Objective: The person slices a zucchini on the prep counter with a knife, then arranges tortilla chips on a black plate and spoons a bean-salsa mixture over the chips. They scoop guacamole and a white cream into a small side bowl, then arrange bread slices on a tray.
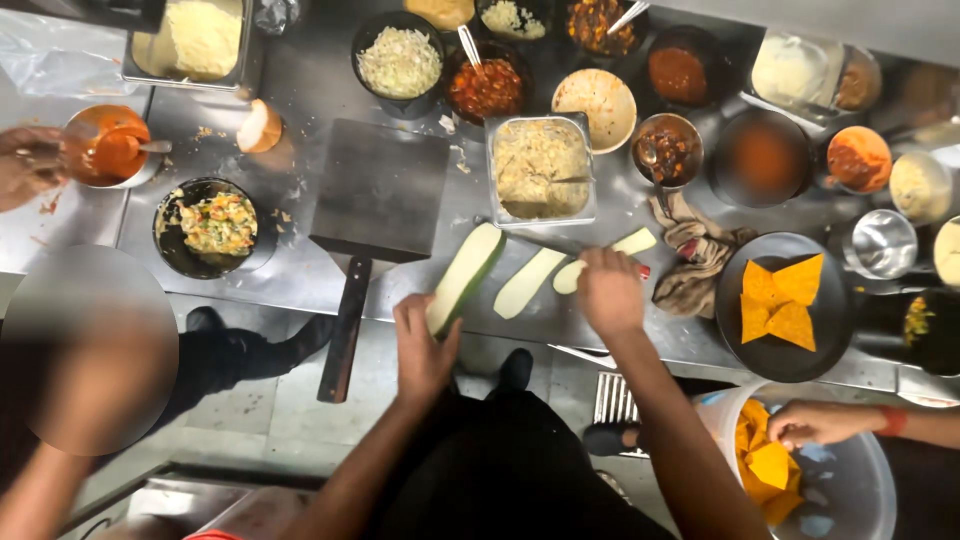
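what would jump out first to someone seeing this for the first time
At the front edge of the steel counter, the left hand holds a long zucchini slice, and the right hand holds a knife beside two more cut slices. Behind them stand many bowls of sauces and fillings. To the right, bright orange chips lie on a dark plate.

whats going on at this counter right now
A person stands at a steel counter crowded with bowls of fillings and sauces. Their left hand holds a long zucchini slice by its end, while the right hand rests on another zucchini strip, possibly with a knife. A third slice lies between. At lower right, another person's hand reaches into a bucket of tortilla chips.
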